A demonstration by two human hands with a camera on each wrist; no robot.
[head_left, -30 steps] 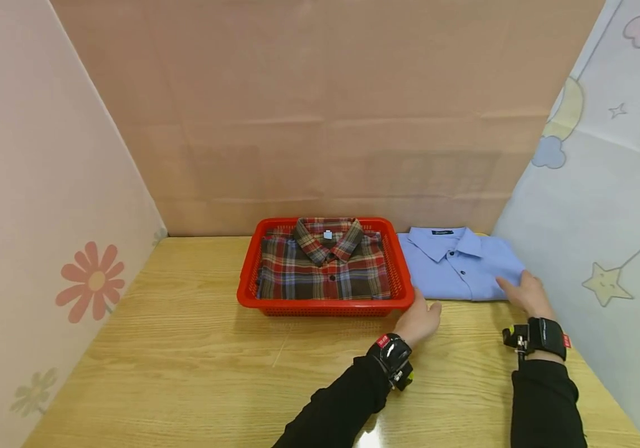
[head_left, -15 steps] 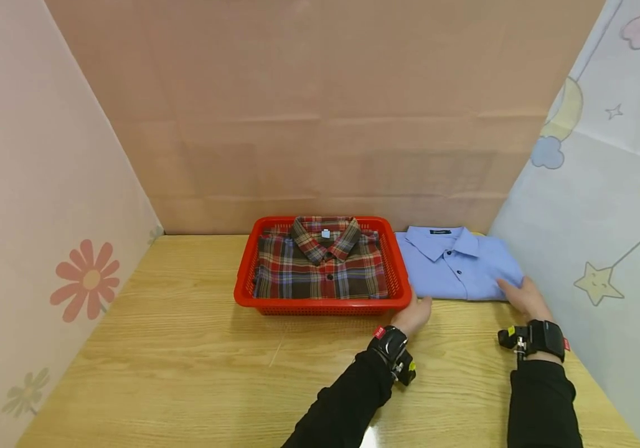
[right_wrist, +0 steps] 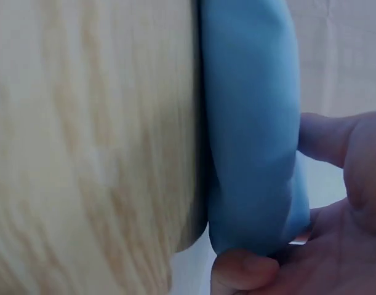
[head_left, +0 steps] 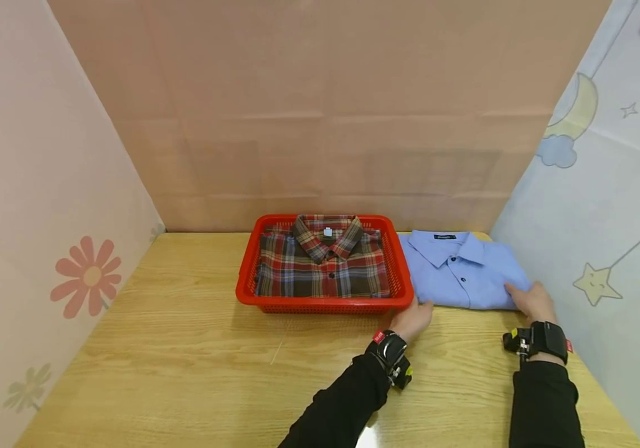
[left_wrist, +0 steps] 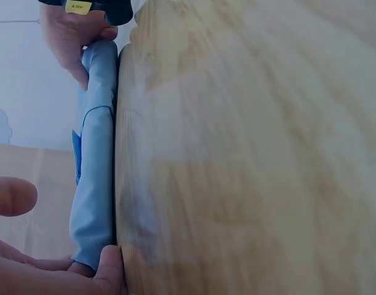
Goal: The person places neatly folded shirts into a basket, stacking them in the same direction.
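Note:
A folded light blue shirt lies collar-back on the wooden table, right of a red plastic basket. My left hand is at its left end, below the basket's corner. In the left wrist view that hand's thumb is raised apart from the fabric, while the fingertips touch the shirt's end low at the table. My right hand pinches the other end, thumb on top; in the right wrist view its fingers bend around the shirt's lower edge.
The red basket holds a folded plaid shirt. A yellow edge shows behind the blue shirt. The brown back wall and the patterned right wall stand close by.
The blue shirt has slid slightly toward me, its front edge now nearer. My left hand has come in a little leftward, closer under the basket's corner; my right hand has moved slightly with the shirt.

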